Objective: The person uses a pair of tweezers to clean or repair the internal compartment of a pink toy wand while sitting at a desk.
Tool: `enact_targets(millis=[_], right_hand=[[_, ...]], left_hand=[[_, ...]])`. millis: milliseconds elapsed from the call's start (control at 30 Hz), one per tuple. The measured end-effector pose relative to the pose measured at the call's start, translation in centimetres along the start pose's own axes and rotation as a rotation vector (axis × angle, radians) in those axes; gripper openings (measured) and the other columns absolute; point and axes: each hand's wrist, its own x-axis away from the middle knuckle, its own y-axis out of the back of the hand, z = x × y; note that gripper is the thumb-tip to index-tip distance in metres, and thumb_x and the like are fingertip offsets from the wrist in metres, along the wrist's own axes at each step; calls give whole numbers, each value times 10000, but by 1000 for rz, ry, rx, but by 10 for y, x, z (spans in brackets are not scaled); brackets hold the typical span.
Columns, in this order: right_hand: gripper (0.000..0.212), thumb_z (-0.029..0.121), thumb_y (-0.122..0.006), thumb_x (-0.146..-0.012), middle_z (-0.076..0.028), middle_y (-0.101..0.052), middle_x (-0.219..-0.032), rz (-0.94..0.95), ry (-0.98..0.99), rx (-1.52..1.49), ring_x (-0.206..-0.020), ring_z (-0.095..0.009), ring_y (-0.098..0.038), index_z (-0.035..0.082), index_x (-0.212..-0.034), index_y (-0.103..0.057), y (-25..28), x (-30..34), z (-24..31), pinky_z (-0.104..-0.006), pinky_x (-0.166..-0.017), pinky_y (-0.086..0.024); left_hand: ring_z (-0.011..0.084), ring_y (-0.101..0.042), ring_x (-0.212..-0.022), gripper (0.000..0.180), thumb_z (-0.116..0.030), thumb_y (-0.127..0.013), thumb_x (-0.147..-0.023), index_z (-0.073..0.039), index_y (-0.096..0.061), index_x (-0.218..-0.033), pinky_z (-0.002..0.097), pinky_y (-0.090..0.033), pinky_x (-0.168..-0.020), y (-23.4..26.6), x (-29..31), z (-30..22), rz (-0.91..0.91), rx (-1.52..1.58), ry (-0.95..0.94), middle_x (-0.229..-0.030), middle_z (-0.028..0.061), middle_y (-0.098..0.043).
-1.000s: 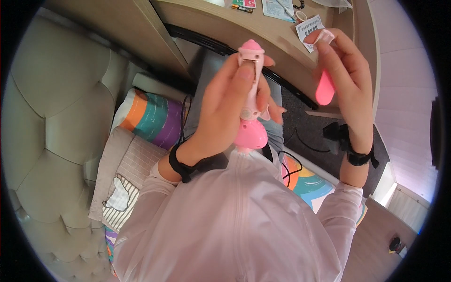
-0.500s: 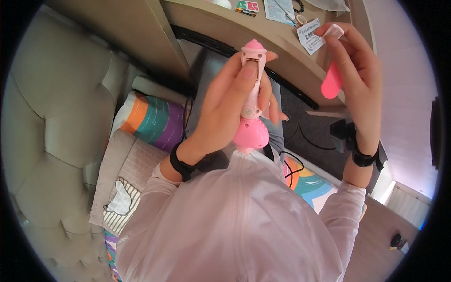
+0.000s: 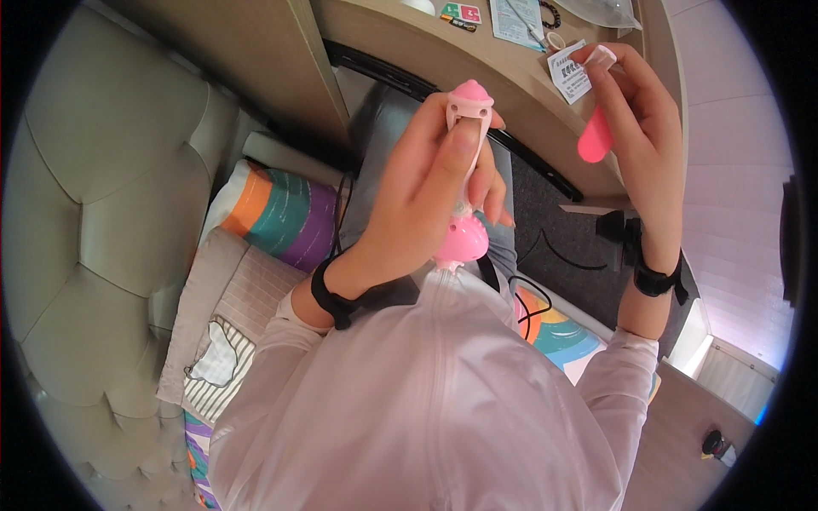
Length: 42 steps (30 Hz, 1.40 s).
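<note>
My left hand (image 3: 413, 187) is wrapped round a pink-and-white handheld toy (image 3: 464, 238), held upright in front of my chest. Its slim body has a knob at the top and a rounded pink part at the bottom. The thumb presses into a long slot in the body, which looks like an uncovered battery compartment and is mostly hidden now. Off to the right, apart from the toy, my right hand (image 3: 652, 136) pinches the white end of a long pink-and-white piece (image 3: 596, 140). The piece's rounded pink end hangs below the fingers.
A curved desk (image 3: 388, 25) runs along the far side. Near its edge lie a printed paper slip (image 3: 567, 75), a pale packet (image 3: 515, 24), a battery (image 3: 459, 24) and a dark bracelet (image 3: 550, 14). A colourful cushion (image 3: 285, 213) rests at left by a padded panel (image 3: 94, 221).
My left hand and the toy have shifted slightly right, and the thumb now covers more of the slot. The right hand keeps its pinch, with the piece slightly higher.
</note>
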Motion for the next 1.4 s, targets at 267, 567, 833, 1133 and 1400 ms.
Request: enact_targets(millis=[267, 567, 833, 1133, 1400], right_hand=[[218, 170, -445, -866, -7, -524, -768, 1, -33, 119, -694, -28, -432, 14, -1000, -519, 5, 0, -12, -146, -613, -335], [225, 175, -428, -875, -23, -522, -796, -15, 24, 26, -723, -49, -440, 18, -1016, -505, 2, 4, -10, -153, -639, -338], [169, 167, -469, -840, -102, -553, -609, -278, -46, 340, -524, -225, -516, 13, -887, -524, 8, 3, -24, -281, -491, -376], [226, 199, -478, -806, -179, -560, -713, -150, -179, 616, -689, -350, -528, -2, -874, -554, 4, 3, -35, -381, -615, -422], [233, 159, -496, -808, -142, -568, -695, -205, -273, 354, -619, -208, -542, 6, -973, -557, 3, 3, -25, -278, -582, -418]], left_hand=[[156, -500, -605, 424, -327, -298, -900, -5, -316, -1175, 313, -467, -603, -1, -4, 2, 14, 174, 63, -663, 70, -439], [171, -486, -604, 486, -291, -283, -896, 55, -240, -1235, 356, -497, -594, -2, -7, 0, -37, 88, 52, -685, 89, -451], [185, -512, -505, 424, -239, -286, -909, 8, -225, -1248, 327, -468, -523, 1, -6, -3, 2, 117, 11, -581, 81, -449], [198, -547, -602, 434, -229, -270, -912, 26, -202, -1257, 286, -450, -601, 4, -8, 1, 13, 9, -33, -719, 114, -524], [157, -542, -685, 381, -157, -328, -893, 45, -274, -1211, 266, -435, -648, 10, -7, 3, 45, -118, -114, -833, 133, -559]])
